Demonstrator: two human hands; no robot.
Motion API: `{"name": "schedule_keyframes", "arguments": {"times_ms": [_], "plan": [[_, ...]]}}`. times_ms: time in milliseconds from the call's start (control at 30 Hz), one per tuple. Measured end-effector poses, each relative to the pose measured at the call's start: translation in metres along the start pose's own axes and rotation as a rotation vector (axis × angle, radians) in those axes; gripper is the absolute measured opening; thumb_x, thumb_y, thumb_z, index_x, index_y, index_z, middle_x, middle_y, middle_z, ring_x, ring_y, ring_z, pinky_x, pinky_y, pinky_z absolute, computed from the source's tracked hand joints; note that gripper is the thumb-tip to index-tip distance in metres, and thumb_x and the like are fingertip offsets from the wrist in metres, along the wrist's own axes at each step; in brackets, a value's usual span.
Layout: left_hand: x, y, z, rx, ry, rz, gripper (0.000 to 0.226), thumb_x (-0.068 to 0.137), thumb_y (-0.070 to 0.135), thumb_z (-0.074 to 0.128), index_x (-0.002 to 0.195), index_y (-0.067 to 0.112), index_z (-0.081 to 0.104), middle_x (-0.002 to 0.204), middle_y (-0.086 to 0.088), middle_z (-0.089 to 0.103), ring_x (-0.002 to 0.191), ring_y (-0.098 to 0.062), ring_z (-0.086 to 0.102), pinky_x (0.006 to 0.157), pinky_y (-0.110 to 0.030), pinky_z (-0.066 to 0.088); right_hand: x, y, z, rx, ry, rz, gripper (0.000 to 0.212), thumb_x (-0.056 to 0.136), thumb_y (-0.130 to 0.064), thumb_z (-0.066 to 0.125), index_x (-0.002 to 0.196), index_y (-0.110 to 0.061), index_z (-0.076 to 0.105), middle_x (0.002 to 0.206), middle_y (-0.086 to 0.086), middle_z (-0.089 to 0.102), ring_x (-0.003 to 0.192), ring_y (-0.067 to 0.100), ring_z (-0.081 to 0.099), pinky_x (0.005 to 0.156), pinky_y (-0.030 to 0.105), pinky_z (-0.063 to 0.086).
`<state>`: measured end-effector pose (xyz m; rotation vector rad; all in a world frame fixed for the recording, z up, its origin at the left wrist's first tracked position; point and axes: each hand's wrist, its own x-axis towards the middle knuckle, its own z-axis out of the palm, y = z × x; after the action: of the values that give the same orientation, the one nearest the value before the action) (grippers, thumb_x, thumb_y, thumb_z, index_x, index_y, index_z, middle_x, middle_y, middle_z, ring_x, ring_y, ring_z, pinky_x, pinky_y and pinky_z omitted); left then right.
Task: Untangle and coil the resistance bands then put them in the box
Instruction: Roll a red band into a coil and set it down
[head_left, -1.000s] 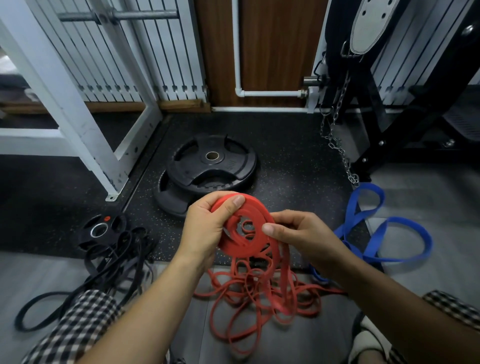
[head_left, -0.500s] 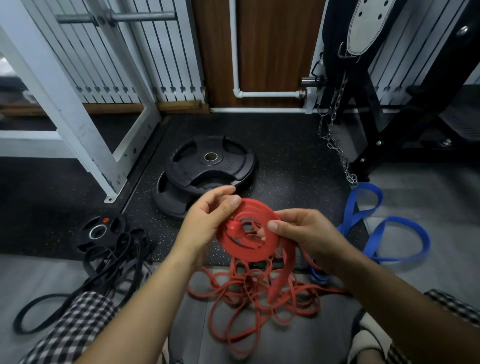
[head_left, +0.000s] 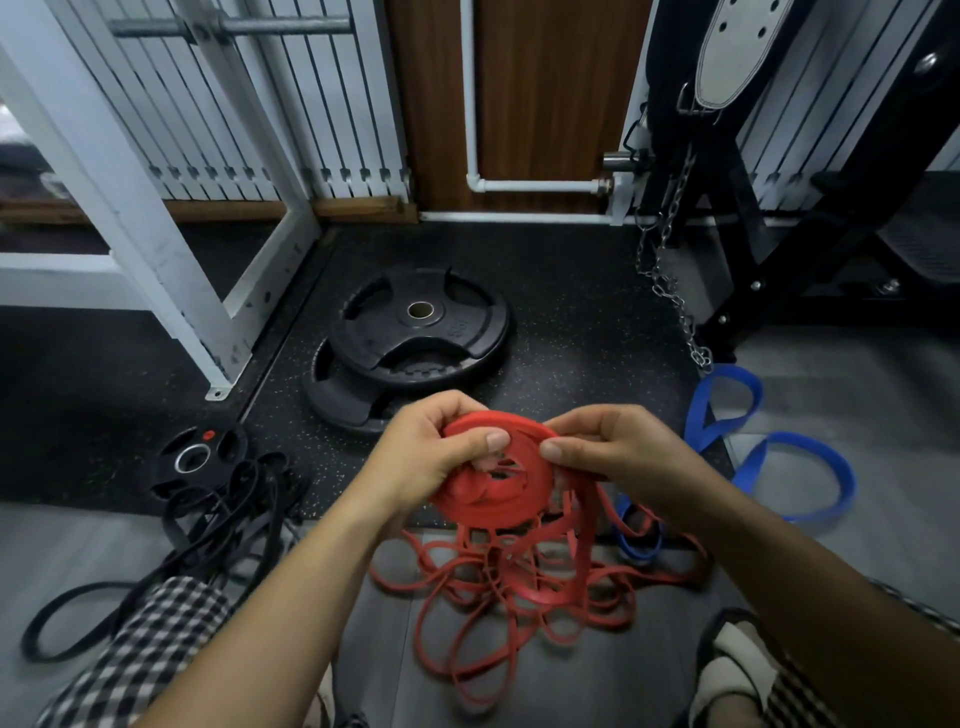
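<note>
Coil: the red coil (head_left: 493, 514) is held between both hands above the floor, flat face tilted up toward the camera.
Left hand: the left hand (head_left: 426, 462) grips the coil's left side, thumb pressed on the face and fingers curled over the far rim.
Right hand: the right hand (head_left: 623, 452) pinches the right rim, thumb on top and fingers curled behind.
Tail: the unwound tail (head_left: 587, 525) leaves the coil's right edge, just under the right hand, and drops straight down.
Heap: the tail runs into a loose red heap (head_left: 509, 592) on the floor, directly below the hands and between the knees.
Key relation: the slack lies below and slightly right of the coil, so the right hand is nearer to feed it, judging by the layout.
Risk: the heap's loops cross one another and may snag as they lift.
Neighbours: the blue band (head_left: 779, 457) touches the heap's right edge, and the black bands (head_left: 228, 499) lie well apart to the left.
Room: the plates (head_left: 415, 332) sit beyond the hands, apart from them.
Box: not in view.
</note>
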<state>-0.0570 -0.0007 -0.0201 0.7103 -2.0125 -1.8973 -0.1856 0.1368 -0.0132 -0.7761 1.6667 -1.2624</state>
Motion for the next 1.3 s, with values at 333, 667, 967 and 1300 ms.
{"name": "schedule_keyframes", "arguments": {"times_ms": [333,667,967,1300], "plan": [[-0.001,0.0,-0.001,-0.166,0.036,-0.023,0.008,0.076,0.01,0.066,0.079,0.007,0.059,0.059,-0.007,0.062,0.053,-0.01,0.058,0.049,-0.017,0.045,0.001,0.002,-0.002,-0.044,0.04,-0.06,0.013,0.08,-0.012,0.066,0.089,-0.02,0.07,0.087,0.006,0.074,0.079,0.014,0.069,0.071,0.023,0.057],[0.0,-0.002,-0.003,-0.149,0.041,-0.052,0.009,0.08,0.006,0.064,0.087,0.01,0.067,0.056,-0.001,0.06,0.051,-0.008,0.055,0.047,-0.016,0.044,-0.001,0.002,-0.01,-0.162,0.048,-0.086,0.009,0.076,-0.01,0.071,0.08,-0.018,0.069,0.071,-0.001,0.071,0.069,0.009,0.068,0.067,0.021,0.055],[-0.002,0.005,-0.008,-0.098,-0.014,-0.007,0.013,0.072,0.014,0.067,0.084,0.01,0.065,0.056,0.003,0.062,0.053,-0.006,0.057,0.052,-0.017,0.046,0.004,0.01,-0.009,-0.106,-0.031,-0.079,0.019,0.08,-0.011,0.066,0.095,-0.022,0.067,0.086,0.002,0.065,0.082,0.015,0.066,0.076,0.026,0.056],[0.0,0.004,-0.01,-0.281,-0.005,-0.073,0.02,0.067,0.019,0.063,0.085,0.01,0.064,0.057,-0.004,0.06,0.052,-0.013,0.054,0.044,-0.018,0.043,0.0,0.009,0.002,-0.061,-0.025,-0.12,0.021,0.084,-0.03,0.053,0.097,-0.024,0.067,0.101,0.027,0.066,0.085,0.03,0.064,0.085,0.049,0.051]]}}
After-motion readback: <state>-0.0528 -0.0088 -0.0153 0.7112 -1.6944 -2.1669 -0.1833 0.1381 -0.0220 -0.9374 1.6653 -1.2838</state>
